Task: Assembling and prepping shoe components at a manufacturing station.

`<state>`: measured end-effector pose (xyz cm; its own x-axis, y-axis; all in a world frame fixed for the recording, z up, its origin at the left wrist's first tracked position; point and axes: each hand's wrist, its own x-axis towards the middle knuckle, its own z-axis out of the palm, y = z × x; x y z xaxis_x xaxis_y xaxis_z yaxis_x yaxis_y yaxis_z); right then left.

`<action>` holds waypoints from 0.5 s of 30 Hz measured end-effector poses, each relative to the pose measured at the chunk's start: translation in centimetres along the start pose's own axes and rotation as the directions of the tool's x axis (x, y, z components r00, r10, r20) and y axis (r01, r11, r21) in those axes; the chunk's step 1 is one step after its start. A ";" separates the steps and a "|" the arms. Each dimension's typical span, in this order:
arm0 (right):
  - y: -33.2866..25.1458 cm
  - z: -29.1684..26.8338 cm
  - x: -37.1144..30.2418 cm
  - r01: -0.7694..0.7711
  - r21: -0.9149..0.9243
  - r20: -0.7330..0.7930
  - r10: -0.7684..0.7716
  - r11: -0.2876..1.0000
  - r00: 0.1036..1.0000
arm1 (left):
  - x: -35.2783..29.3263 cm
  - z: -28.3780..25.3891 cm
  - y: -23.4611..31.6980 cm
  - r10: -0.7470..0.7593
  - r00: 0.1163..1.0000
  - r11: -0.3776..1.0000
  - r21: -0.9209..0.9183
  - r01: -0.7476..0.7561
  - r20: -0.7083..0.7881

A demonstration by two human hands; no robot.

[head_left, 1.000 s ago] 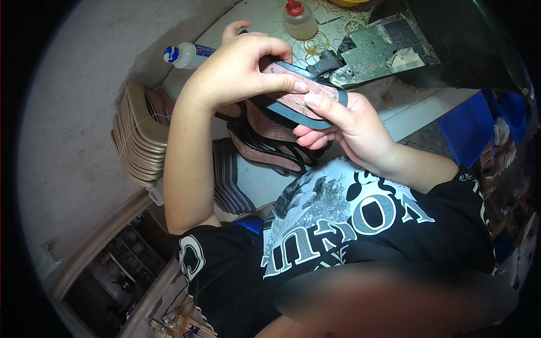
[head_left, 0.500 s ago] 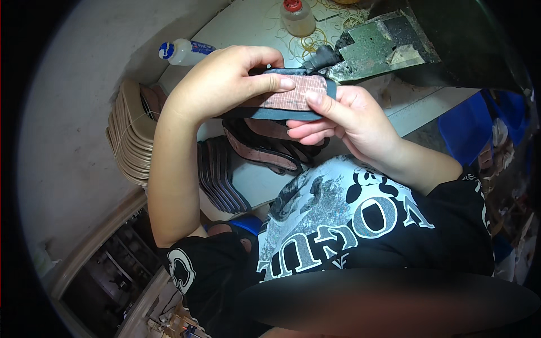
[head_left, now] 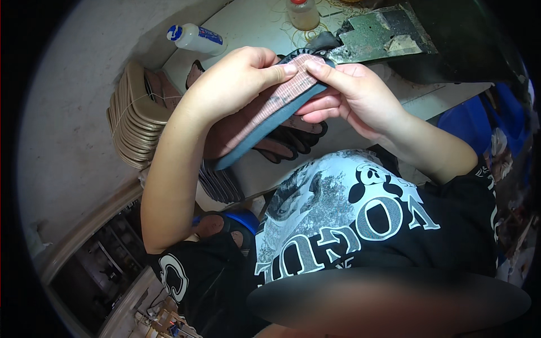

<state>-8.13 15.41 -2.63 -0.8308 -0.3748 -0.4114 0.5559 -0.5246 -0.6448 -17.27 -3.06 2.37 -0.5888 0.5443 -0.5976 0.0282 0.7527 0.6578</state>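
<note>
Above table [head_left: 256, 22], hands [head_left: 236, 79] partly hide insole [head_left: 270, 115].

place: shoe workshop | we are seeing stacked insoles [head_left: 134, 115], glue bottle [head_left: 194, 38], cluttered bench [head_left: 253, 25]

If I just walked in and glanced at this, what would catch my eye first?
First, the two hands in the middle: the left hand and right hand pinch the far end of a shoe sole, pinkish with a dark blue-grey edge, held above the lap. Next, a stack of tan soles at the left by the white table, where a white bottle with a blue cap lies on its side.
</note>
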 end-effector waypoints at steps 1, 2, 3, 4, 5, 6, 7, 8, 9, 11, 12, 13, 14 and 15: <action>0.0 0.0 0.0 -0.004 -0.002 0.005 0.004 1.000 1.000 | -0.2 0.3 -0.1 -0.004 1.000 1.000 -0.004 0.004 -0.004; 0.0 0.0 0.0 0.006 -0.028 0.005 -0.006 1.000 1.000 | -0.3 0.6 -0.3 -0.035 0.999 0.995 -0.099 0.034 -0.011; 0.0 -0.1 0.0 0.018 -0.053 0.001 -0.018 0.998 1.000 | -0.2 0.9 -0.4 -0.063 0.998 0.980 -0.192 0.059 -0.012; 0.0 0.0 0.0 0.027 -0.061 -0.020 -0.028 0.998 0.999 | -0.2 1.2 -0.5 -0.065 0.998 0.979 -0.196 0.061 -0.012; 0.1 -0.1 0.1 0.023 -0.063 -0.018 -0.024 0.998 1.000 | -0.2 1.6 -0.6 -0.086 0.996 0.967 -0.241 0.077 -0.028; 0.1 -0.3 0.2 0.032 -0.096 -0.007 -0.033 0.995 0.999 | -0.2 1.9 -0.7 -0.111 0.993 0.954 -0.287 0.093 -0.046; 0.2 -0.5 0.3 0.042 -0.130 0.005 -0.042 0.991 0.999 | -0.2 2.2 -0.9 -0.116 0.992 0.952 -0.290 0.096 -0.050; 0.2 -0.8 0.4 0.026 -0.125 0.015 -0.024 0.992 1.000 | -0.1 2.6 -1.2 -0.113 0.991 0.933 -0.351 0.083 -0.065; 0.3 -0.7 0.4 0.023 -0.127 0.019 -0.021 0.992 1.000 | -0.1 3.0 -1.3 -0.109 0.991 0.910 -0.409 0.067 -0.080; 0.4 -0.6 0.2 0.043 -0.137 -0.015 -0.046 0.990 0.999 | -0.4 3.4 -0.5 -0.130 0.989 0.900 -0.427 0.086 -0.074; 0.2 -0.6 -0.1 0.048 -0.168 -0.035 -0.054 0.985 0.998 | -0.5 3.4 -0.1 -0.147 0.987 0.892 -0.440 0.105 -0.063; 0.1 -1.0 -0.2 0.046 -0.169 -0.036 -0.052 0.985 0.998 | -0.5 3.2 0.4 -0.148 0.987 0.891 -0.443 0.105 -0.062; -0.1 -1.6 -0.3 0.022 -0.218 -0.024 -0.028 0.976 0.999 | -0.5 3.0 0.9 -0.163 0.987 0.888 -0.435 0.148 0.004; -0.4 -2.1 -0.5 0.003 -0.266 -0.008 -0.005 0.964 1.000 | -0.6 2.9 1.2 -0.180 0.981 0.886 -0.423 0.191 0.065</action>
<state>-7.98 17.38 -3.54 -0.8340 -0.3655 -0.4134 0.5267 -0.3038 -0.7939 -14.49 -1.44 2.16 -0.5306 0.4225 -0.7348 -0.4286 0.6142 0.6626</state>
